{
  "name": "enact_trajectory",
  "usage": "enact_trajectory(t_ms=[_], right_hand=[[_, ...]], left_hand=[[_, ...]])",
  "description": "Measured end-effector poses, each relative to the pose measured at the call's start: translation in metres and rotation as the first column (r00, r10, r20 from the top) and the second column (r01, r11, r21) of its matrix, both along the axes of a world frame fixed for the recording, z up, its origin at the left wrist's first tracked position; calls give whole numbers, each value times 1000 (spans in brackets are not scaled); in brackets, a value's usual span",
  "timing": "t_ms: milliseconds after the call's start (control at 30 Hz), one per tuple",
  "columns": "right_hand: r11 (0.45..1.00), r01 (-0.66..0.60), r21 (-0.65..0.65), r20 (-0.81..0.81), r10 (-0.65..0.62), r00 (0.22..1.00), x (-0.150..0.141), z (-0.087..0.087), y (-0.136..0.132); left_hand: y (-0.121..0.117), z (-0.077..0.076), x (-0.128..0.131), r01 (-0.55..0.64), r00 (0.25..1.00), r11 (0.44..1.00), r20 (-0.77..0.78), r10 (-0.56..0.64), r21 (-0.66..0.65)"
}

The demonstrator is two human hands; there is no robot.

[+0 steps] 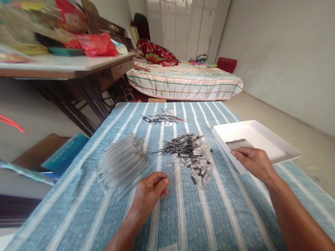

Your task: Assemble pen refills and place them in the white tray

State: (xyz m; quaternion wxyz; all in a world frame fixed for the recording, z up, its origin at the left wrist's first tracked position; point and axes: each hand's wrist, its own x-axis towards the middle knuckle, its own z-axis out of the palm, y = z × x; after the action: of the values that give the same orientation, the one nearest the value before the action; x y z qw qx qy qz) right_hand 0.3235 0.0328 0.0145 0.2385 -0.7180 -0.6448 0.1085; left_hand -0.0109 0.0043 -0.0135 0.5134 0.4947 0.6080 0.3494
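My left hand is just above the striped cloth, its fingers loosely curled and nothing visible in them. It is between a pile of clear pen barrels, blurred and lying side by side, and a heap of black and whitish pen parts, with thin refills and small caps. My right hand reaches over the near side of a white shallow box. Its thumb and fingers are pressed together at a row of dark-tipped pens in the box's left corner. What they pinch is hidden.
The table has a blue-and-white striped cloth. Farther back on it lies a small bunch of thin dark pieces. A cluttered desk with a red plastic bag stands on the left. A bed is beyond the table.
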Motion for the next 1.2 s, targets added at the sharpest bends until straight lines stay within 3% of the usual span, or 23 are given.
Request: enact_trajectory(t_ms=[133, 233, 433, 600, 800, 967, 1100, 1200], right_hand=[[988, -151, 17, -33, 151, 988, -48, -2, 9], [970, -240, -39, 29, 241, 970, -80, -9, 18], [946, -295, -134, 383, 324, 865, -112, -17, 25], [935, -277, -223, 481, 352, 802, -117, -20, 27], [912, -310, -268, 469, 405, 785, -122, -18, 31], [924, -311, -220, 483, 381, 789, -118, -23, 31], [916, -386, -107, 455, 390, 801, -111, -29, 27], [851, -525, 12, 433, 469, 770, -109, -31, 22]], left_hand=[[6, -2, -18, -48, 934, 972, -334, 125, 231], [9, -2, -31, 43, 759, 939, -623, 191, 341], [8, 4, -36, 142, 401, 970, -907, 125, 196], [8, 10, -30, 167, 299, 981, -953, 50, 104], [9, 11, -32, 200, 303, 979, -953, -15, 48], [5, 11, -27, 213, 353, 967, -934, 59, 142], [2, 7, -21, 230, 574, 938, -814, 86, 261], [-1, 5, -17, 231, 737, 924, -675, 37, 304]])
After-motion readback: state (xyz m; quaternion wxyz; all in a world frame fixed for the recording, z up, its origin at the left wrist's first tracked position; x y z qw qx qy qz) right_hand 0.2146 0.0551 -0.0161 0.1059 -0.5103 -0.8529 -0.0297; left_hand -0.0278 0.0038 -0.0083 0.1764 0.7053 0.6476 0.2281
